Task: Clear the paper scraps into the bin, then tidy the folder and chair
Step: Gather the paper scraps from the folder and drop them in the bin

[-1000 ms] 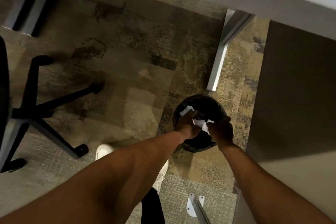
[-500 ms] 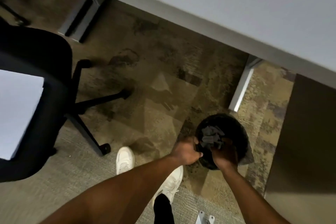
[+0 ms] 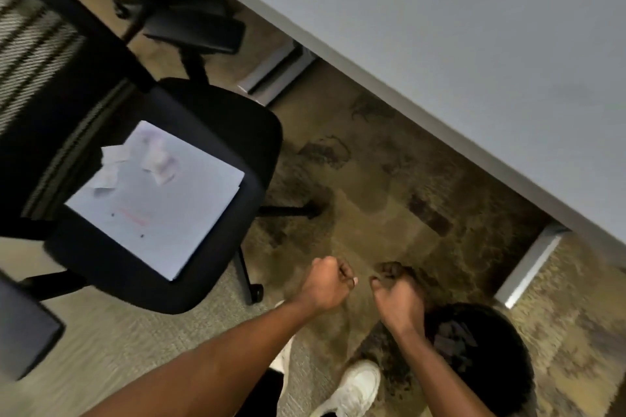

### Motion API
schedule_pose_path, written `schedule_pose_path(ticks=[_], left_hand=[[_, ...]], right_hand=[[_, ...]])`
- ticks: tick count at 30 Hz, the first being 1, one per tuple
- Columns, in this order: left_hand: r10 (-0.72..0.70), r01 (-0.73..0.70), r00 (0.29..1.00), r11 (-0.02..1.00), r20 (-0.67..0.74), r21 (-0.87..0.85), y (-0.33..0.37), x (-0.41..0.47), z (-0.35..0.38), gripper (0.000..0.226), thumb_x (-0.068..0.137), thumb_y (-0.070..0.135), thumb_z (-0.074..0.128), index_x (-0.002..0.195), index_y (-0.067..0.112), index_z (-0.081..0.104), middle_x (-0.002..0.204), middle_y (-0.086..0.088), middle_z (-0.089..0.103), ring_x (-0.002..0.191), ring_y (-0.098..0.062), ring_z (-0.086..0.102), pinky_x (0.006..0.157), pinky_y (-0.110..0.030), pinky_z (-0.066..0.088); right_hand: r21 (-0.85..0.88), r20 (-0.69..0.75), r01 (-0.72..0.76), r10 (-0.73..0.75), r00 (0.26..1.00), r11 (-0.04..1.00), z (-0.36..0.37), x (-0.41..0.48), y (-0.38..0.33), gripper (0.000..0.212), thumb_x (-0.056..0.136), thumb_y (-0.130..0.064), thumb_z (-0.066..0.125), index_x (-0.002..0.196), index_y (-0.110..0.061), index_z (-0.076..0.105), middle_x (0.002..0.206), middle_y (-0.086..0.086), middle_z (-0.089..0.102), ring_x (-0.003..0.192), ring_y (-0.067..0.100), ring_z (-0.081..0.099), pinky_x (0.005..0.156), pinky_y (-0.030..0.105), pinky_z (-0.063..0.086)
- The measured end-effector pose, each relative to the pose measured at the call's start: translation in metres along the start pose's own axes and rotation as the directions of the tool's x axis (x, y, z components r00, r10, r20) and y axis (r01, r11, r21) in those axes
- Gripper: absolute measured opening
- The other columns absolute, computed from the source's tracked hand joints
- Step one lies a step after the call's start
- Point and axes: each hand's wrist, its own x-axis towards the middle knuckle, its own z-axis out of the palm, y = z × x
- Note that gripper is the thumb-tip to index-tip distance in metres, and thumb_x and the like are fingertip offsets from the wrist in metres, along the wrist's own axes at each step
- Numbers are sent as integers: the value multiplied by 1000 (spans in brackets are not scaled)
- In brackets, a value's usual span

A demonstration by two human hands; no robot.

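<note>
A pale folder (image 3: 159, 200) lies flat on the seat of a black office chair (image 3: 237, 132) at the left. Several crumpled white paper scraps (image 3: 111, 162) rest on the folder's far part. A round black bin (image 3: 501, 369) stands on the carpet at the lower right, with dark crumpled paper inside. My left hand (image 3: 327, 284) and my right hand (image 3: 396, 291) hover side by side above the carpet, between chair and bin. Both are curled into loose fists, and nothing shows in either.
A grey desk top (image 3: 457, 61) runs diagonally across the upper right, with a light metal leg (image 3: 528, 267) beside the bin. A second black chair (image 3: 189, 27) stands farther back. My white shoes (image 3: 352, 389) are on the carpet below my hands.
My hands dropped the white scraps into the bin and pulled back up and left, out of it. The view swung left, bringing the chair seat with the folder into sight.
</note>
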Motion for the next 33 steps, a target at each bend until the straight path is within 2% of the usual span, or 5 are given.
schedule_pose_path(ticks=[7, 15, 19, 26, 33], left_hand=[[-15, -16, 957, 995, -291, -103, -38, -10, -138, 2, 88, 23, 75, 88, 22, 77, 84, 11, 78, 78, -1, 72, 81, -28, 60], [-118, 29, 837, 985, -534, -172, -100, -33, -247, 7, 94, 31, 72, 90, 26, 74, 87, 13, 76, 80, -2, 69, 80, -28, 59], [-145, 96, 794, 989, -591, -113, -131, -32, -288, 9, 95, 34, 72, 98, 26, 70, 99, 12, 73, 88, -6, 69, 85, -35, 61], [-103, 315, 773, 919, -626, 237, -184, -22, -352, 46, 94, 33, 73, 132, 15, 54, 139, -5, 49, 130, -23, 49, 90, -42, 58], [-82, 394, 763, 846, -642, 360, -236, 5, -408, 95, 78, 37, 86, 153, 11, 33, 158, -11, 28, 145, -30, 30, 99, -43, 54]], right_hand=[[-23, 36, 349, -348, 937, 937, 42, 2, -137, 30, 88, -21, 76, 116, -24, 68, 108, 6, 71, 105, 28, 67, 89, 36, 51], [-68, 101, 687, -680, 726, 723, 114, -1, -253, 43, 87, -26, 76, 126, -23, 59, 122, -1, 53, 110, 19, 60, 78, 34, 56], [-161, 191, 772, -748, 635, 614, 144, -1, -300, 57, 87, -44, 72, 135, -29, 47, 132, -2, 43, 113, 20, 56, 72, 38, 61], [-250, 442, 820, -693, 569, 515, 190, 4, -380, 104, 80, -52, 83, 159, -41, 15, 173, 1, -1, 157, 35, 19, 111, 57, 45], [-374, 559, 882, -689, 462, 288, 230, 26, -450, 130, 66, -43, 96, 160, -47, 6, 172, 8, -17, 153, 43, 19, 95, 58, 55]])
